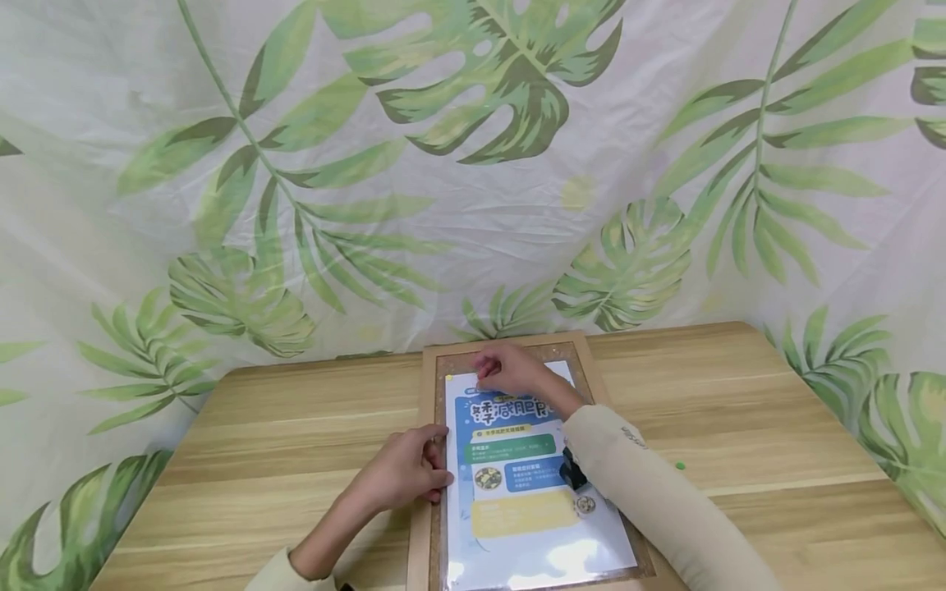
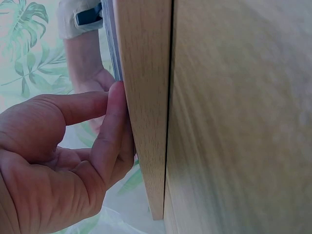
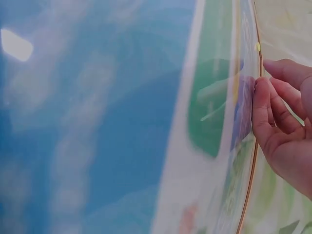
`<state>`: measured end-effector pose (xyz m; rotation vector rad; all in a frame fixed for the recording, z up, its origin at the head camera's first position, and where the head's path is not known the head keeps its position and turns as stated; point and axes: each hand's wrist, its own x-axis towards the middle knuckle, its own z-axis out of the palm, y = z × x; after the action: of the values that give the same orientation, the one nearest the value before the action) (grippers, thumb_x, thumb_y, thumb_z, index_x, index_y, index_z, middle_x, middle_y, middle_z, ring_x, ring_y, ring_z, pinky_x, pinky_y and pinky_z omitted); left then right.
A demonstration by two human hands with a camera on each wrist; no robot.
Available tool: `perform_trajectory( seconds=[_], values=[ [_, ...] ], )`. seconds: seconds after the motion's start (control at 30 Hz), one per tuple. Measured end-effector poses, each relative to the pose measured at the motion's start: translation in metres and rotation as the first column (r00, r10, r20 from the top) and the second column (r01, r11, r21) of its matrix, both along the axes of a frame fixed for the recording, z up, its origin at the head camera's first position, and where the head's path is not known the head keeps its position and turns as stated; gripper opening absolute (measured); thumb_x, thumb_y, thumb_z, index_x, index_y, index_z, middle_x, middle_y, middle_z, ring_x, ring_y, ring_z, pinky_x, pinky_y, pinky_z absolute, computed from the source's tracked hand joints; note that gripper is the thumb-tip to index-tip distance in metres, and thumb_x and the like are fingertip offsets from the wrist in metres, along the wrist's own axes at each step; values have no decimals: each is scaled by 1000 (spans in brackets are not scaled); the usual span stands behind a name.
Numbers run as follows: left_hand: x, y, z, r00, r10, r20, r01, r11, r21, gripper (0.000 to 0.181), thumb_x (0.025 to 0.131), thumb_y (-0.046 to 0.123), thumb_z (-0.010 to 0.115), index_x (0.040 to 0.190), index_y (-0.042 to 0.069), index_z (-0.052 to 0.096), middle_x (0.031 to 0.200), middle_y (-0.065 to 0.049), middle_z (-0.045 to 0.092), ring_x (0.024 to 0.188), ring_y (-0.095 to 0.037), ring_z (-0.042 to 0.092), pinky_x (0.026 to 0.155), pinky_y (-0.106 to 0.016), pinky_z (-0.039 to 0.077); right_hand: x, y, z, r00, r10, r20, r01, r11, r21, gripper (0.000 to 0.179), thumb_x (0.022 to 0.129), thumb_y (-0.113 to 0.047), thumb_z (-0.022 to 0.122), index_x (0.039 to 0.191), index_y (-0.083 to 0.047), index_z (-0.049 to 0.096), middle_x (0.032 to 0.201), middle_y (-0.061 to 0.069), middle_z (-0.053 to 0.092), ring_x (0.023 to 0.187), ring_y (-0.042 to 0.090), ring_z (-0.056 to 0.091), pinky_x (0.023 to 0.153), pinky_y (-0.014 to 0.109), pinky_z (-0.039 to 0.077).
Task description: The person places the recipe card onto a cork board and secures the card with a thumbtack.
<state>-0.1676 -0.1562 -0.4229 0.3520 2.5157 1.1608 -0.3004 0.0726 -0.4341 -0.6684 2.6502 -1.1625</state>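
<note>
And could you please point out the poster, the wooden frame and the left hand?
Poster [image 1: 512, 449], head view: its green banner.
Wooden frame [image 1: 421, 542], head view: its left border.
Left hand [image 1: 402, 469], head view: back of the hand.

The right grip [image 3: 286, 114] bends its fingers toward a glossy printed poster [image 3: 131, 122], a fingertip meeting the surface close to the edge. Left of the grip, the print shows a green panel [image 3: 207, 119] with a white band beside it, then a broad blue area with a bright glare farther off. Just above the grip sits a small yellow dot [image 3: 258, 47]. Behind and below it hangs pale leaf-patterned cloth [image 3: 270, 195].
</note>
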Motion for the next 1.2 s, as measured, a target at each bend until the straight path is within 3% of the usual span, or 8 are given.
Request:
perform_trajectory(
  seconds=[0.6,0.93,1.2],
  values=[
    [0,2,2,1000,11,-9,-11,1000,-12,71,87,-5,83,150,-11,52,83,-8,65,60,-15,69,54,-28,56,16,53,0,1000,10,21,-10,1000,-5,30,97,-10,78,126,-6,75,106,3,77,98,14,72,96,38,60],
    [1,3,2,1000,4,4,-4,1000,-18,71,88,-5,81,152,-11,50,84,-8,65,60,-15,70,54,-28,57,32,77,1,996,37,83,-32,998,-58,33,97,-7,77,129,0,71,111,11,75,98,18,70,91,36,59],
    [2,2,1,1000,-4,13,4,1000,-10,73,90,-7,79,154,-13,45,84,-9,63,59,-16,69,53,-27,56,42,94,3,990,30,135,-25,999,-40,33,96,-6,77,128,1,72,107,9,76,95,15,69,88,32,58]
  ],
)
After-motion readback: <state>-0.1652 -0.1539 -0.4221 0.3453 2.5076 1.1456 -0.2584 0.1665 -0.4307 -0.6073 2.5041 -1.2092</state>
